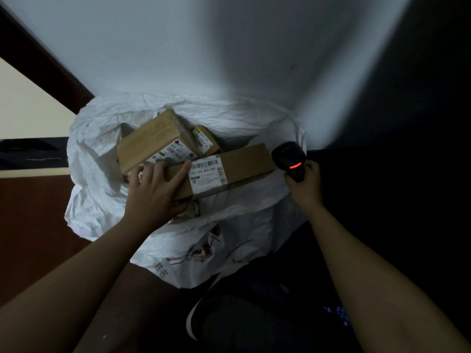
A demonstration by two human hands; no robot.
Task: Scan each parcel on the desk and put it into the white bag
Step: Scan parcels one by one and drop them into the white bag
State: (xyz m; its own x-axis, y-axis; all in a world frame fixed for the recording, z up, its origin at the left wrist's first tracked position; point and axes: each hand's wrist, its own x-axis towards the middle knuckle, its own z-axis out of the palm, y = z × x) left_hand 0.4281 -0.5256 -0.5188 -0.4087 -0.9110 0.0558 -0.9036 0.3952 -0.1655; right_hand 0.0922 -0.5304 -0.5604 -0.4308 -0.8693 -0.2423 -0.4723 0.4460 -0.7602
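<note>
The white bag (89, 174) stands open on the floor against a white wall. A long brown cardboard parcel (244, 164) with a barcode label lies across the bag's mouth. My left hand (153, 192) grips its left end, fingers over the top and thumb underneath. Behind it in the bag lie a larger brown parcel (147, 141) and a small parcel (205, 140) with a yellow-edged label. My right hand (304, 184) holds a black barcode scanner (289, 159) with a red light, just right of the long parcel's end.
A dark shoe (201, 319) and dark-clothed leg sit below the bag. Brown floor lies at the left, with a dark brown and cream wall edge (46, 59) above it. The right side of the view is dark.
</note>
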